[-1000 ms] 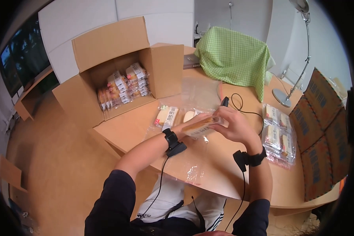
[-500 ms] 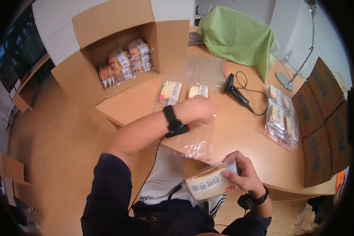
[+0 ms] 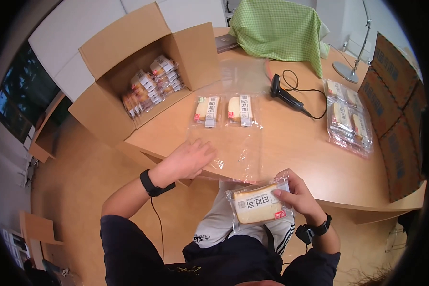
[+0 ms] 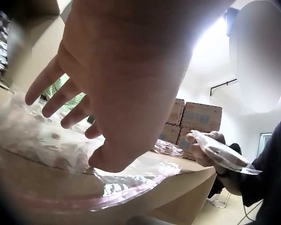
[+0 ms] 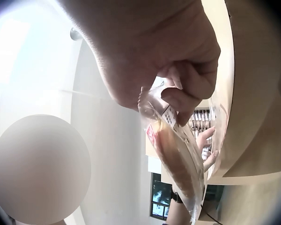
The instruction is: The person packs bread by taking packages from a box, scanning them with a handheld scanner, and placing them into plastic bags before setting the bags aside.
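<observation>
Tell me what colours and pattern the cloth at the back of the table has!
The cloth is green and white checked. It shows best in the head view.

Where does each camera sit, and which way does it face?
On the head: looks forward and down at the table; both arms show.
On the left wrist: looks past the left hand across clear plastic; a sleeve shows.
On the right wrist: looks past the right hand along its pinched packet.
Both wrist views share that packet.

"R hand [image 3: 298, 193]?"
"Grips pkgd bread [image 3: 256, 205] at its R end."
"L hand [image 3: 188, 159]?"
"Fingers relaxed, nr clear bag [image 3: 236, 150], L side."
"Rest?"
"2 bread pkgs [image 3: 240, 110], bag's far part; blk scanner [image 3: 287, 99] to R; open ctn [image 3: 195, 59] w/ stacked pkgs [image 3: 145, 88], far L."
</observation>
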Available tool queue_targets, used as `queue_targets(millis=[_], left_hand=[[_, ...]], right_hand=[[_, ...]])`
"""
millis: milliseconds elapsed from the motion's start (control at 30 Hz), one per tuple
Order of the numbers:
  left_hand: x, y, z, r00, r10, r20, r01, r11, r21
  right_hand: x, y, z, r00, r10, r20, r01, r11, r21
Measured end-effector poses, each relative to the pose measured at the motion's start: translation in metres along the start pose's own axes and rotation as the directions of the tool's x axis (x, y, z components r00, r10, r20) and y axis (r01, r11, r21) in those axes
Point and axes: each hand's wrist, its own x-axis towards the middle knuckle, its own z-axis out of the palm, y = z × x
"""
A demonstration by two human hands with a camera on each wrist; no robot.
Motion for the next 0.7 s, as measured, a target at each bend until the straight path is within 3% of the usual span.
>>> queue_targets(millis=[67, 133, 200, 267, 333, 367, 467, 533, 633, 700], left_hand=[[-0.002, 0.001, -0.002, 0.999, 0.028, 0.03, -0.028, 1.0, 0.013], [-0.003, 0.0, -0.003, 0.994, -0.001, -0.105, 0.014, 0.993, 0.116], [0.002, -0.001, -0.002, 0.985, 0.012, -0.171, 0.024, 0.979, 0.205], [0.009, 0.0, 0.001, 0.972, 0.033, -0.234, 0.036, 0.957, 0.287], [0.016, 0.004, 0.007, 0.994, -0.078, -0.079, 0.083, 0.994, 0.067], [0.019, 0.004, 0.011, 0.994, -0.075, -0.077, 0.081, 0.994, 0.069], [0.03, 0.002, 0.01, 0.982, -0.12, -0.146, 0.127, 0.991, 0.043], [0.033, 0.007, -0.003, 0.961, -0.165, -0.22, 0.145, 0.984, -0.106], [0.039, 0.016, -0.011, 0.929, -0.17, -0.329, 0.122, 0.979, -0.163], [0.041, 0.022, -0.014, 0.93, -0.178, -0.323, 0.132, 0.978, -0.159]], right_hand=[[-0.001, 0.002, 0.0, 1.0, 0.006, 0.009, -0.005, 1.0, -0.022], [-0.001, 0.004, 0.003, 1.0, 0.003, 0.014, -0.002, 0.999, -0.044], [-0.001, 0.008, 0.011, 0.994, -0.071, -0.086, 0.072, 0.997, 0.008], [-0.003, -0.003, 0.015, 0.996, -0.054, -0.075, 0.054, 0.999, 0.002], [-0.003, -0.007, 0.022, 0.997, -0.033, -0.067, 0.033, 0.999, -0.003], [0.0, -0.005, 0.027, 0.998, -0.047, -0.044, 0.047, 0.999, -0.011], [0.014, 0.016, 0.033, 0.998, -0.058, 0.004, 0.058, 0.998, -0.01], [0.019, 0.019, 0.035, 0.997, -0.045, 0.067, 0.044, 0.999, 0.008], [0.025, 0.013, 0.045, 0.997, -0.027, 0.066, 0.02, 0.995, 0.1], [0.03, 0.013, 0.049, 0.997, -0.049, 0.053, 0.043, 0.992, 0.116]])
